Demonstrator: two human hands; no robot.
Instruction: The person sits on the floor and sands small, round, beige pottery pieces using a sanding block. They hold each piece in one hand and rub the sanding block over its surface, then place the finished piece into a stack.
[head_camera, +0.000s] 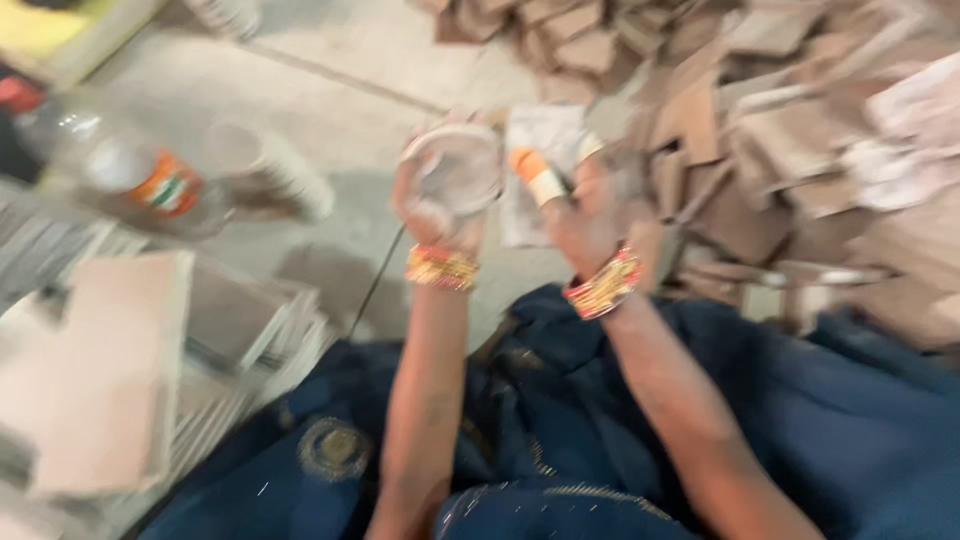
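Observation:
The picture is blurred by motion. My left hand (440, 205) grips a round, pale, dusty disc-like object (458, 168) held up in front of me. My right hand (590, 215) is closed around a small orange-and-white tube or marker (535, 175), close beside the disc. Both wrists wear red and gold bangles. A grey sheet (540, 140) lies on the floor just behind the hands. My lap is covered by dark blue cloth (560, 420).
A clear plastic bottle (130, 180) with an orange label lies on the concrete floor at left, beside a pale cup (265, 175). Stacked flat tiles (110, 370) sit at lower left. A heap of brown tile pieces (780, 130) fills the right.

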